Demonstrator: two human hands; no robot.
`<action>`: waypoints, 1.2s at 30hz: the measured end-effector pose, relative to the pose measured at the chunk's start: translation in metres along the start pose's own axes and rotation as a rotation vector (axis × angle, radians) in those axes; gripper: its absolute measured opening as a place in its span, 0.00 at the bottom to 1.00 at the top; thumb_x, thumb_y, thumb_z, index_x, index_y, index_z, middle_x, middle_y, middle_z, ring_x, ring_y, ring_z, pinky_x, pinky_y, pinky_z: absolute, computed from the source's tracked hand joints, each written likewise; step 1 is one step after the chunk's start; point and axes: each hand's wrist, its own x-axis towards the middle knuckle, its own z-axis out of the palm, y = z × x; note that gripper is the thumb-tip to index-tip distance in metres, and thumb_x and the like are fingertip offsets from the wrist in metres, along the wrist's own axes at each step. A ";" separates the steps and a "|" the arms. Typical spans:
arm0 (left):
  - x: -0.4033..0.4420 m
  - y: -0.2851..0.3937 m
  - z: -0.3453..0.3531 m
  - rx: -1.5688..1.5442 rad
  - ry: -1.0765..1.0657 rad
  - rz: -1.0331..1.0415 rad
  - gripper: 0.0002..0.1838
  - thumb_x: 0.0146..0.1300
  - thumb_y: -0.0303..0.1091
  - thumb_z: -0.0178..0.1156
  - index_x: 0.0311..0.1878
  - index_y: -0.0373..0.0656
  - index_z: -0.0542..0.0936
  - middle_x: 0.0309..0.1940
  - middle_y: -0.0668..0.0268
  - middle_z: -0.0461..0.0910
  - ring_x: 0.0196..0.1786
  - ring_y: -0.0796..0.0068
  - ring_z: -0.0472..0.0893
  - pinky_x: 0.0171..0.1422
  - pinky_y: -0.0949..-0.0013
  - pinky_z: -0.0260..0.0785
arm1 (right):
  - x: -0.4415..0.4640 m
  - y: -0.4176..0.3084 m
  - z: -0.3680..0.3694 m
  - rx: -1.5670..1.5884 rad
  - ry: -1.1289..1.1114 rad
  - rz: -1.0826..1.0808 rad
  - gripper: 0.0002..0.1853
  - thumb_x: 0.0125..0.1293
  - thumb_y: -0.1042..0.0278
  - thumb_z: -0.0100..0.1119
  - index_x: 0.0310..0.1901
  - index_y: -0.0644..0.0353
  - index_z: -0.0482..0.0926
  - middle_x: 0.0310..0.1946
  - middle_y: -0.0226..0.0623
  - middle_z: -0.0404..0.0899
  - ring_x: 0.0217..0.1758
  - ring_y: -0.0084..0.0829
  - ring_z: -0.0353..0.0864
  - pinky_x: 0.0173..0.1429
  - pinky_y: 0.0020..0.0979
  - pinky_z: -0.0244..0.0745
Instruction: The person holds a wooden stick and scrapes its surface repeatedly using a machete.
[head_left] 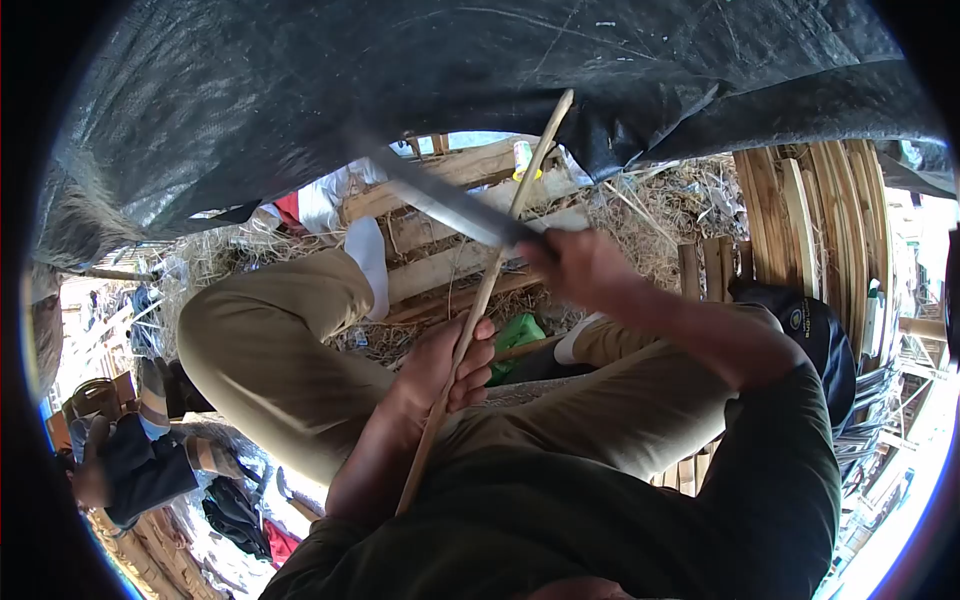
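My left hand [448,368] is closed around a long, peeled-looking wooden stick [478,302], below its middle. The stick slants from near my chest up to the right, its far tip close to the dark tarp. My right hand [582,268] grips the dark handle of a machete [440,198]. Its broad blade points up and left, blurred toward the tip by motion. In this view the blade's base crosses the stick above my left hand; whether they touch I cannot tell.
A black tarp [300,80] hangs low ahead. Wooden slats [815,215] stand at right beside a black bag [815,325]. Boards [450,272], straw and a small cup [522,158] lie ahead. Another person's legs [150,465] show at left.
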 end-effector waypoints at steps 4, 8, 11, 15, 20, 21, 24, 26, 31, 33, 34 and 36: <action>0.004 -0.002 -0.004 -0.081 -0.041 -0.020 0.15 0.80 0.48 0.41 0.37 0.55 0.69 0.12 0.79 0.59 0.10 0.84 0.59 0.13 0.77 0.51 | 0.014 0.015 -0.001 0.107 -0.080 0.105 0.28 0.78 0.42 0.46 0.39 0.63 0.80 0.23 0.49 0.83 0.27 0.51 0.86 0.29 0.46 0.82; -0.003 0.001 -0.001 -0.144 -0.085 -0.021 0.15 0.80 0.48 0.40 0.39 0.54 0.69 0.13 0.79 0.59 0.10 0.84 0.59 0.13 0.77 0.51 | 0.040 0.059 -0.010 0.285 -0.072 0.388 0.29 0.77 0.40 0.46 0.42 0.64 0.82 0.25 0.48 0.84 0.28 0.49 0.87 0.30 0.47 0.82; -0.004 -0.001 -0.002 -0.210 -0.133 -0.022 0.15 0.80 0.48 0.40 0.39 0.53 0.70 0.14 0.79 0.59 0.10 0.84 0.58 0.13 0.77 0.51 | 0.012 0.010 0.006 0.260 -0.023 0.102 0.31 0.78 0.39 0.45 0.42 0.65 0.82 0.23 0.47 0.83 0.27 0.47 0.87 0.28 0.46 0.82; -0.007 -0.001 -0.001 -0.263 -0.140 -0.011 0.15 0.80 0.47 0.40 0.40 0.53 0.70 0.14 0.79 0.60 0.10 0.85 0.58 0.13 0.78 0.51 | 0.022 0.005 -0.006 0.324 -0.183 0.235 0.32 0.78 0.38 0.42 0.41 0.65 0.81 0.23 0.49 0.83 0.27 0.47 0.87 0.28 0.46 0.82; -0.008 0.004 0.001 -0.240 -0.170 -0.006 0.13 0.80 0.46 0.41 0.40 0.52 0.70 0.14 0.79 0.60 0.11 0.85 0.58 0.14 0.78 0.51 | 0.038 0.042 -0.015 0.332 -0.149 0.441 0.32 0.78 0.37 0.40 0.44 0.63 0.80 0.27 0.52 0.84 0.30 0.49 0.88 0.31 0.47 0.82; -0.006 0.005 0.001 -0.236 -0.174 -0.011 0.13 0.79 0.46 0.41 0.40 0.52 0.70 0.14 0.79 0.60 0.11 0.85 0.58 0.14 0.78 0.51 | 0.030 0.019 -0.017 0.283 -0.153 0.438 0.30 0.79 0.39 0.41 0.43 0.62 0.80 0.26 0.52 0.83 0.29 0.48 0.88 0.27 0.45 0.82; -0.007 0.001 0.001 -0.239 -0.147 -0.012 0.13 0.79 0.45 0.41 0.40 0.53 0.70 0.14 0.79 0.60 0.11 0.85 0.58 0.14 0.78 0.51 | 0.008 -0.015 0.000 0.354 -0.117 0.106 0.27 0.79 0.42 0.44 0.43 0.62 0.80 0.25 0.52 0.83 0.29 0.48 0.87 0.26 0.45 0.81; -0.008 0.003 0.001 -0.221 -0.121 -0.028 0.13 0.79 0.45 0.40 0.40 0.53 0.70 0.14 0.79 0.60 0.11 0.85 0.58 0.13 0.77 0.52 | 0.014 -0.003 -0.003 0.313 -0.127 -0.046 0.26 0.79 0.44 0.45 0.43 0.63 0.80 0.26 0.52 0.82 0.28 0.48 0.87 0.26 0.44 0.81; -0.002 0.006 0.000 -0.152 -0.108 -0.029 0.13 0.80 0.45 0.39 0.39 0.53 0.69 0.14 0.79 0.59 0.10 0.84 0.58 0.12 0.76 0.53 | 0.032 0.018 -0.017 0.192 -0.197 0.226 0.25 0.79 0.45 0.46 0.42 0.64 0.79 0.24 0.50 0.82 0.29 0.48 0.87 0.27 0.44 0.81; 0.000 0.008 0.002 -0.112 -0.078 -0.039 0.13 0.80 0.45 0.39 0.39 0.53 0.69 0.14 0.79 0.59 0.10 0.84 0.59 0.12 0.76 0.53 | 0.017 -0.007 -0.010 0.210 -0.144 0.190 0.26 0.78 0.44 0.46 0.42 0.63 0.79 0.22 0.49 0.82 0.30 0.48 0.88 0.29 0.47 0.82; 0.001 0.006 0.003 -0.097 -0.060 -0.050 0.13 0.80 0.44 0.39 0.39 0.53 0.69 0.13 0.78 0.59 0.10 0.84 0.59 0.12 0.76 0.53 | 0.007 -0.022 -0.003 0.249 -0.098 0.174 0.27 0.78 0.42 0.45 0.42 0.63 0.79 0.22 0.49 0.82 0.30 0.48 0.88 0.31 0.49 0.82; 0.000 0.002 0.002 -0.157 -0.081 -0.045 0.13 0.79 0.44 0.39 0.40 0.53 0.69 0.13 0.78 0.59 0.10 0.83 0.59 0.12 0.75 0.53 | 0.009 -0.016 -0.007 0.308 -0.120 0.112 0.28 0.78 0.41 0.44 0.41 0.63 0.79 0.22 0.49 0.82 0.29 0.48 0.88 0.30 0.48 0.81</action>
